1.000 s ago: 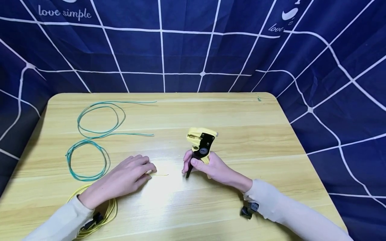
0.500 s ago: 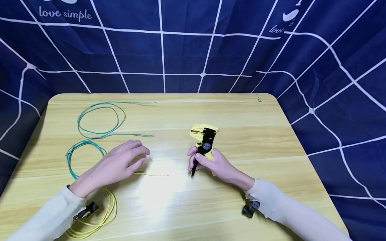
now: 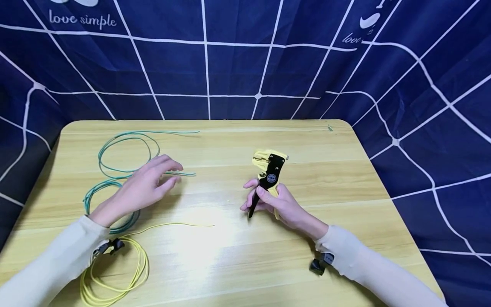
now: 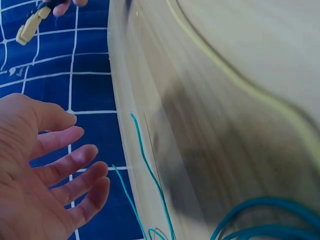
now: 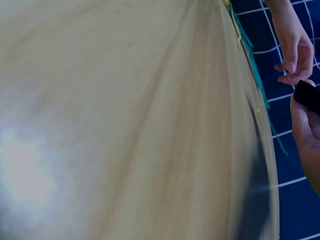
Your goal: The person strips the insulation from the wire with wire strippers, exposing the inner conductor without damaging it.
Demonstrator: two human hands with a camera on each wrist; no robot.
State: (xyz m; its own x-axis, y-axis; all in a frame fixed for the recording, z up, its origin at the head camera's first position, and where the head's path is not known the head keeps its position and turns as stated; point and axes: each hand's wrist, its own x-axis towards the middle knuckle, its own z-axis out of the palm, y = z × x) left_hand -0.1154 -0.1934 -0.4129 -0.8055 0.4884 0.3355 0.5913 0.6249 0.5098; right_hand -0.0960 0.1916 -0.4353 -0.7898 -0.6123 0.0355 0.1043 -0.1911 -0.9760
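Observation:
My left hand [image 3: 147, 183] hovers over the teal wire coil [image 3: 111, 181], its fingers loosely bent and spread with nothing between them; the left wrist view shows the same bare fingers [image 4: 90, 175]. Near the hand's fingertips in the head view runs one loose teal wire end. My right hand [image 3: 278, 200] grips a wire stripper [image 3: 270, 170] with a yellow head and black body, held up over the table's middle, nose to the left. Below the left forearm lies a yellow wire coil [image 3: 142, 268], its free end stretched right across the wood.
A pale wood table [image 3: 326, 170] fills the foreground. Small teal scraps [image 3: 330, 127] lie by its far right corner. Navy cloth [image 3: 234, 64] with white lines hangs behind and at both sides.
My left hand has let go of the yellow wire end and moved up and left over the teal coil. My right hand has shifted slightly up and right with the wire stripper.

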